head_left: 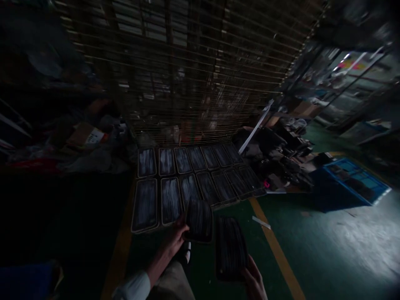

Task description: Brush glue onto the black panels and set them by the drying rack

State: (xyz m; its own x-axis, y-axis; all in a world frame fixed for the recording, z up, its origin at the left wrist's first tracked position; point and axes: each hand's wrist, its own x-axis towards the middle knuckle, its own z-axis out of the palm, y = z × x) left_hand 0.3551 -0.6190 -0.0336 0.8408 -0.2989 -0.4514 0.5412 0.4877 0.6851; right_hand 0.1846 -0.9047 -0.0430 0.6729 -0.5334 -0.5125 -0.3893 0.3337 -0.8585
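Note:
My left hand (180,232) grips the left edge of a dark rectangular tray (199,220) filled with thin streaky strands I cannot identify. Close to its right, a second dark tray (230,248) is held at its lower right edge by my right hand (253,277). Both trays are above the green floor, apart from each other. Beyond them, two rows of similar dark trays (145,204) lie side by side on the floor. The left held tray covers part of the front row. The picture is dim and blurred.
A tall wire mesh rack (187,83) rises behind the rows. A blue crate (350,183) stands right, beside a pile of dark items (278,154). Cardboard and plastic bags (90,160) lie left. Yellow lines (278,250) and a white strip (261,222) mark the floor.

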